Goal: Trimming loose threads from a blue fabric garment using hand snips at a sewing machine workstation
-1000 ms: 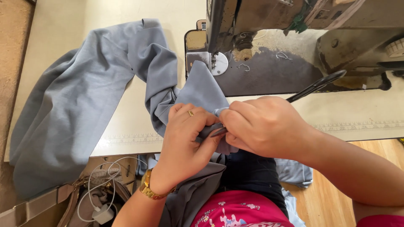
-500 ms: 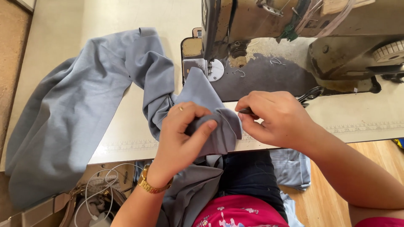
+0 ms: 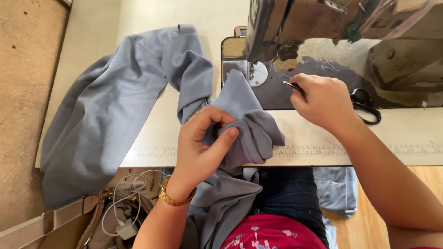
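At the tabletop's (image 3: pixel 138 152) near edge our left hand (image 3: pixel 203 147) pinches bunched grey fabric (image 3: pixel 115 110); our right hand (image 3: pixel 323 101) grips, seemingly, a thin dark tool (image 3: pixel 293 85) beside the sewing machine (image 3: pixel 323 27).

cream sewing table (image 3: pixel 152 138) bears grey fabric (image 3: pixel 115 106) (draped over edge), scissors (image 3: pixel 367 103).

Matt grey cloth (image 3: pixel 124 106), worn metal sewing machine (image 3: pixel 323 23) (scuffed paint), smooth laminate table (image 3: pixel 406 133)
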